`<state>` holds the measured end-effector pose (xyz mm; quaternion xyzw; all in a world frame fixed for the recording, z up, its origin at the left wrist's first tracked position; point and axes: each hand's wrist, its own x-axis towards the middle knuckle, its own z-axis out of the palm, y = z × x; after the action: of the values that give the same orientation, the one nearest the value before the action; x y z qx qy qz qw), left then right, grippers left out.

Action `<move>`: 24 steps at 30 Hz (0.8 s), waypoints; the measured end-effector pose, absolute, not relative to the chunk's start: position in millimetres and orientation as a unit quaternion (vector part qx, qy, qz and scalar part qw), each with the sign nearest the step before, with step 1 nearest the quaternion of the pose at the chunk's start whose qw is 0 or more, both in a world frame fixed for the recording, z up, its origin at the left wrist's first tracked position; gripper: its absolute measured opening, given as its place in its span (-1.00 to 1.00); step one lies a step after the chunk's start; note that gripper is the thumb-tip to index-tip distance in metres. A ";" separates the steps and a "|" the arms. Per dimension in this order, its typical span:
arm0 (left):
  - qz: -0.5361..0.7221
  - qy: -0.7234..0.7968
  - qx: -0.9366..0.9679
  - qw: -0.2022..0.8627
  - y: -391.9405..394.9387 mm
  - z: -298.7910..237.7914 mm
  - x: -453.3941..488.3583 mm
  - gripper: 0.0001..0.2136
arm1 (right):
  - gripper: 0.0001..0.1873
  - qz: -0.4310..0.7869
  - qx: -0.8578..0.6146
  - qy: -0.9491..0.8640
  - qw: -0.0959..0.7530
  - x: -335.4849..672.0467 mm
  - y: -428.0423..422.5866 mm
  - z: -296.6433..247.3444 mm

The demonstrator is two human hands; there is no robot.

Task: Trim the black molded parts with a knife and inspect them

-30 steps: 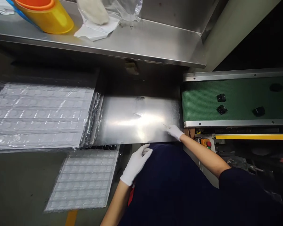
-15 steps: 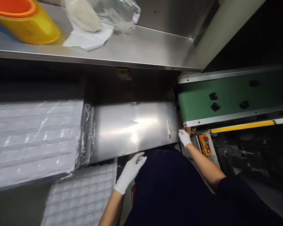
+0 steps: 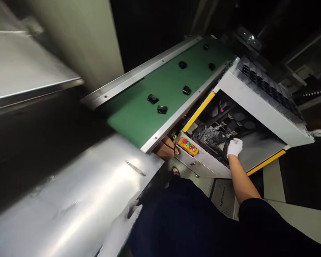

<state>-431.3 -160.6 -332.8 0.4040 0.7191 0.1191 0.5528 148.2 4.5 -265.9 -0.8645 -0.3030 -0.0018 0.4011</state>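
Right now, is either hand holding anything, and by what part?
Nothing visibly held in the gloved right hand, which is inside the open machine cabinet. The gloved left hand is at the edge of the steel sheet; whether it grips it cannot be told.

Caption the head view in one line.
Gloved right hand reaches into open machine cabinet beside green conveyor belt; left hand at steel sheet.

A stainless steel shelf (image 3: 24, 64), pale painted pillar (image 3: 75, 35), dim dark surroundings, pale floor (image 3: 296, 221) at lower right

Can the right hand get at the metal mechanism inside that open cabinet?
Probably yes: the right hand is inside the open cabinet, right beside the metal mechanism, and nothing visibly blocks the way between them.
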 end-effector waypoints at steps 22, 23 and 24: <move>0.256 0.550 0.569 0.555 82.7 -295.5 22.6 -0.62 | -0.64 -0.006 -0.830 -0.085 0.552 299.7 115.7 -343.6; 0.271 0.544 0.572 0.550 101.0 -300.0 46.4 -0.57 | -0.65 -0.004 -0.829 -0.088 0.552 299.2 115.5 -343.9; 0.289 0.540 0.575 0.543 118.2 -303.6 70.5 -0.54 | -0.65 -0.001 -0.829 -0.091 0.552 298.6 115.2 -344.1</move>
<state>70.5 118.2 -303.6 0.5746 0.5398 0.2887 0.5432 298.6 115.2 -344.1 -0.8291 -0.0912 -0.0007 0.5515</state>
